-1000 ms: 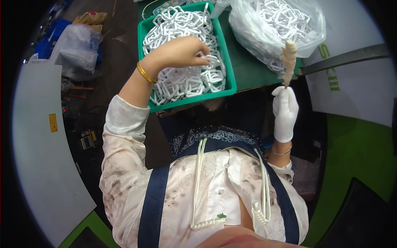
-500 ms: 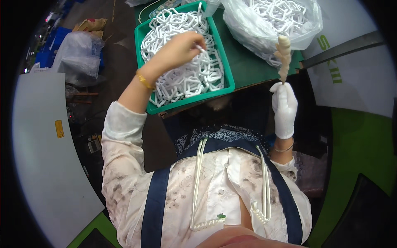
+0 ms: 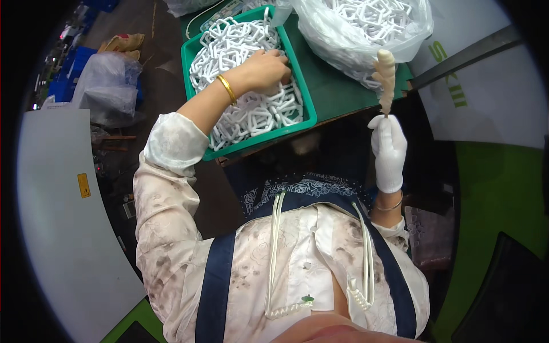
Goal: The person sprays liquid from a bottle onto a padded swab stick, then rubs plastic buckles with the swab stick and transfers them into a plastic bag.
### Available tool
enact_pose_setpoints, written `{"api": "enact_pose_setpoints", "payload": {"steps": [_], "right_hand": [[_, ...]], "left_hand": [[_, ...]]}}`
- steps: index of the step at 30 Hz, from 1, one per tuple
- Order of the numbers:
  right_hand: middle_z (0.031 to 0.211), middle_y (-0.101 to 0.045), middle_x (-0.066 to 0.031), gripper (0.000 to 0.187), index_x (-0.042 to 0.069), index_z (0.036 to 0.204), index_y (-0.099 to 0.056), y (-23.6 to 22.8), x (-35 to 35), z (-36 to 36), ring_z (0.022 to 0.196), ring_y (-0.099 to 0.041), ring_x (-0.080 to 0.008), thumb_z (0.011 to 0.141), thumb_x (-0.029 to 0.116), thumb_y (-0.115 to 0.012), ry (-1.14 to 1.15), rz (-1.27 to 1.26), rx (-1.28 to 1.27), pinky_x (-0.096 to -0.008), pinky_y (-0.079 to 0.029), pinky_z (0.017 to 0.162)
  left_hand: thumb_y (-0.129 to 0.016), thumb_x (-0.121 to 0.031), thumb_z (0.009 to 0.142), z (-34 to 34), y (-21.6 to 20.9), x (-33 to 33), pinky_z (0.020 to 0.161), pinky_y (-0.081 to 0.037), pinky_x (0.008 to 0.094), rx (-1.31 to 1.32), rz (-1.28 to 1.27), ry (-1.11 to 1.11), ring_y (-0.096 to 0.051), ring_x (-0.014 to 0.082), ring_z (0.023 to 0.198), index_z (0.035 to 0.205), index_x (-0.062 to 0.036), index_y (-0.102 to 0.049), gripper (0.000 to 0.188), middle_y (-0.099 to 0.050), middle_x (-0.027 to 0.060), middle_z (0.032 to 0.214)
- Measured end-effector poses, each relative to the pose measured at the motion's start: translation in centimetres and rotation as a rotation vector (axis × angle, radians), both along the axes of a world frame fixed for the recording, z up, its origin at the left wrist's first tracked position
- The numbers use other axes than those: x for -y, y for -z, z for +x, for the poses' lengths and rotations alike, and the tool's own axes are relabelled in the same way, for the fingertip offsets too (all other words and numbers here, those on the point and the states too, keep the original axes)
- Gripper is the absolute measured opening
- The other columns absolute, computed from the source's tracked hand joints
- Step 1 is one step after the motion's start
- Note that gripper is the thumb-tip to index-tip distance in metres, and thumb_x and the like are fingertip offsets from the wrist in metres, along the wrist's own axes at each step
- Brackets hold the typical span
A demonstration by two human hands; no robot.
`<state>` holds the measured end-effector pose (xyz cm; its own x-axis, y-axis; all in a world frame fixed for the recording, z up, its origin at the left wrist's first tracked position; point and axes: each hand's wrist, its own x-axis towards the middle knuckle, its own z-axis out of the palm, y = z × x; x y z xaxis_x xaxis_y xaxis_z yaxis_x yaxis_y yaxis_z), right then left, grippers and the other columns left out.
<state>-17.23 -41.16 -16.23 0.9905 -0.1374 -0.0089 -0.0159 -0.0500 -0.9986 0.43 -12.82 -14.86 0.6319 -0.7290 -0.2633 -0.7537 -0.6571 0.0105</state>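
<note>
My bare left hand (image 3: 266,71), with a gold bangle at the wrist, is down on a heap of white plastic links (image 3: 254,114) in a green tray (image 3: 312,111). Its fingers are curled into the pile and the tips are hidden, so what they hold cannot be made out. Off to the right, my right hand (image 3: 390,151) wears a white knitted glove. Thumb and fingers are closed round the thin brown stem of a cream-coloured lumpy piece (image 3: 386,80), which stands upright above the glove.
A clear plastic bag (image 3: 326,43) full of similar white links (image 3: 372,20) stands beyond the tray on a green tabletop (image 3: 337,100). Grey panels (image 3: 57,206) flank me on both sides. Plastic-wrapped goods (image 3: 108,83) and blue crates (image 3: 71,71) lie at the far left.
My left hand has moved slightly right and lower into the links; a white link showed at its fingertips before. My right hand keeps its grip on the cream-coloured piece. The view has shifted slightly.
</note>
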Motion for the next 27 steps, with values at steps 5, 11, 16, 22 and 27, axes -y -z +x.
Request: {"api": "enact_pose_setpoints", "payload": {"steps": [5, 11, 16, 22, 27], "right_hand": [[0.066, -0.034, 0.0106, 0.035, 0.005, 0.096, -0.06, 0.0, 0.1, 0.1, 0.055, -0.027, 0.0007, 0.111, 0.033, -0.045, -0.014, 0.0, 0.004, -0.0198, -0.019, 0.05], [0.066, -0.034, 0.0105, 0.037, 0.005, 0.095, -0.06, 0.1, 0.2, 0.3, 0.055, -0.027, 0.0005, 0.111, 0.035, -0.045, -0.012, -0.016, -0.015, -0.0199, -0.02, 0.049], [0.066, -0.034, 0.0104, 0.035, 0.005, 0.095, -0.06, 0.3, -0.4, 0.8, 0.054, -0.027, 0.0004, 0.111, 0.033, -0.045, -0.04, 0.004, 0.0, -0.0199, -0.02, 0.049], [0.067, -0.035, 0.0104, 0.034, 0.005, 0.096, -0.06, -0.2, -1.8, 0.9, 0.055, -0.028, 0.0007, 0.111, 0.031, -0.045, -0.07, 0.003, 0.007, -0.0194, -0.021, 0.049], [0.068, -0.035, 0.0102, 0.029, 0.003, 0.1, -0.062, 0.4, -1.7, 0.7, 0.057, -0.03, 0.0008, 0.111, 0.024, -0.045, -0.155, -0.057, -0.002, -0.0186, -0.023, 0.051]], "left_hand": [[-0.065, -0.011, 0.08, 0.7, -0.5, -0.8, 0.091, -0.048, 0.0405, -0.157, -0.118, -0.071, -0.067, 0.0273, 0.1, 0.099, -0.0135, -0.074, 0.02, -0.072, 0.0088, 0.1], [-0.06, -0.004, 0.09, 0.6, -1.8, -3.3, 0.068, -0.048, 0.0275, -0.24, -0.737, -0.394, -0.059, 0.0116, 0.077, 0.101, -0.0045, -0.067, 0.013, -0.064, 0.0035, 0.086], [-0.065, -0.005, 0.083, -1.5, -2.4, -3.2, 0.078, -0.054, 0.0353, -0.191, -0.406, -0.238, -0.067, 0.0235, 0.083, 0.102, -0.005, -0.071, 0.02, -0.068, 0.0086, 0.098], [-0.072, -0.008, 0.075, -2.4, 0.2, -1.3, 0.085, -0.053, 0.0396, 0.153, -0.055, -0.089, -0.063, 0.0268, 0.099, 0.095, -0.0098, -0.073, 0.019, -0.066, 0.0068, 0.099], [-0.067, -0.003, 0.079, -2.7, -2.1, -1.6, 0.082, -0.052, 0.0396, 0.011, -0.535, -0.339, -0.065, 0.0305, 0.092, 0.096, -0.003, -0.064, 0.018, -0.067, 0.0112, 0.088]]}}
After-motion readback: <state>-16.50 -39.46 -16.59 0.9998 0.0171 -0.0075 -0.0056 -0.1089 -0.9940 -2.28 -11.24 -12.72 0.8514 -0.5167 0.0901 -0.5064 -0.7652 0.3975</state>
